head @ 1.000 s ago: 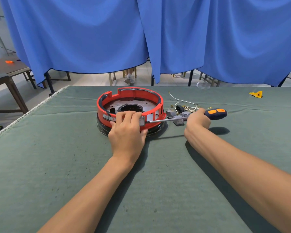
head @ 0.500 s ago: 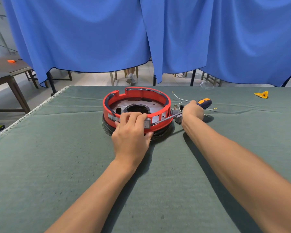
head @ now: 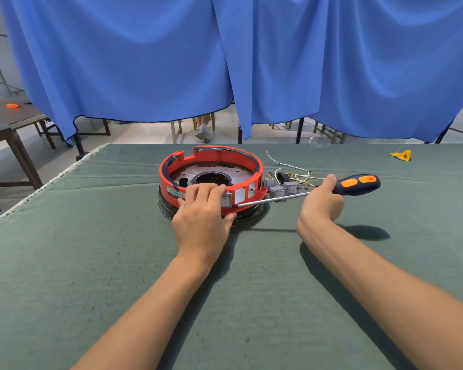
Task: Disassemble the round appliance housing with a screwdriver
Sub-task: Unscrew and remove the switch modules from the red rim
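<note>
— Where's the housing?

— One round red housing [head: 211, 180] sits on the green bench [head: 91, 263], toward its far edge, about midway along. My left hand [head: 202, 222] grips its near wall, fingers curled over the rim, thumb against the side.

— And the tool?

— One screwdriver [head: 318, 192]. My right hand [head: 322, 204] is wrapped round its dark blue and orange handle, the tip against the housing's near-right side.

— Anything else?

— A few grey switches [head: 281, 188] and loose wires [head: 292, 169] just right of the housing, and one yellow scrap [head: 401, 155] near the far right corner.
</note>
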Available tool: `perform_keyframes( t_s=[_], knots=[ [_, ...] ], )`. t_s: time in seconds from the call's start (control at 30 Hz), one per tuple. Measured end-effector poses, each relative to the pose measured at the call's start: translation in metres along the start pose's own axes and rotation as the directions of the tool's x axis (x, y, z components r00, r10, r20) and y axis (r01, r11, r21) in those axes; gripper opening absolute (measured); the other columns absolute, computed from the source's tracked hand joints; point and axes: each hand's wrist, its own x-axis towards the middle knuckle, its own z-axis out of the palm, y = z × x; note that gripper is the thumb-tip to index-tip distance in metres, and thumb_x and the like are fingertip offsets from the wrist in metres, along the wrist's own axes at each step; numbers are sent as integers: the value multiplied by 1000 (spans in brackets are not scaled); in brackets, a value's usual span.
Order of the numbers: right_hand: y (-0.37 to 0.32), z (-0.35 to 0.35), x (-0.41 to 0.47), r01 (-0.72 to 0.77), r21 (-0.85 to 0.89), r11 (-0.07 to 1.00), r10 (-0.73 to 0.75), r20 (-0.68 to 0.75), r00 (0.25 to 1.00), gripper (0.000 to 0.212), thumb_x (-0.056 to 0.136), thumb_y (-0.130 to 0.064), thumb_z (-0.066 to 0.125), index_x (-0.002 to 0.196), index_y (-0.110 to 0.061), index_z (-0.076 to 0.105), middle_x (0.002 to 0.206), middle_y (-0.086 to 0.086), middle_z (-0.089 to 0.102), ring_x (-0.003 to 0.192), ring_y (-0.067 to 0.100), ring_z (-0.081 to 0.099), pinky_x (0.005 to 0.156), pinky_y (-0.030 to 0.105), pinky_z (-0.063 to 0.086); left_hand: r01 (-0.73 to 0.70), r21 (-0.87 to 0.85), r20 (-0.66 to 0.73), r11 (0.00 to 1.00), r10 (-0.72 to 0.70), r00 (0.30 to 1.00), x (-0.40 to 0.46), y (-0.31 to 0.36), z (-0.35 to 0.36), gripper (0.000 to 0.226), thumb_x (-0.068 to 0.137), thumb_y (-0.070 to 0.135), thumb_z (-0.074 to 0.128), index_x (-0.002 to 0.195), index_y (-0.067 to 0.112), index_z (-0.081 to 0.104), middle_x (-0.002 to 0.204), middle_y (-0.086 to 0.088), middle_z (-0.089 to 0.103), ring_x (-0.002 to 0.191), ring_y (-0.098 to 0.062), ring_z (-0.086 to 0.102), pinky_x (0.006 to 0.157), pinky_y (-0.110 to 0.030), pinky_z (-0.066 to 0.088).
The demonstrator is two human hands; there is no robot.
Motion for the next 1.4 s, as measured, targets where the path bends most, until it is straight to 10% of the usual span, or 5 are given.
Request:
perform_keyframes(
  t_s=[0.67, 1.13, 1.4],
  knots=[
    [-10, 66, -7, 74, -270, 960, -19, 200, 980, 51, 100, -45, 36, 111, -2, 61, 109, 14, 66, 99, 36, 61, 90, 46, 48, -18, 15, 0, 1000, 18, 1000, 0, -1, -1, 57, 51, 26, 89, 103, 15, 68, 100, 3, 66, 97, -24, 60, 57, -40, 54],
    [7, 40, -13, 1, -60, 998, 5, 100, 995, 40, 100, -45, 37, 92, -11, 57, 69, -5, 57, 60, 15, 54, 65, 34, 41, 42, -23, 43, 999, -41, 998, -2, -12, -9, 55, 59, 35, 86, 111, 27, 68, 123, 3, 62, 111, -19, 58, 56, -30, 53],
    [17, 49, -20, -36, -55, 998, 40, 92, 995, 49, 101, -44, 36, 110, -3, 62, 100, 9, 65, 86, 28, 55, 73, 32, 38, 60, -151, -10, 987, -62, 998, 1, -25, -5, 52, 56, 21, 88, 106, 20, 71, 104, -1, 67, 105, -33, 55, 91, -51, 45]
  ],
)
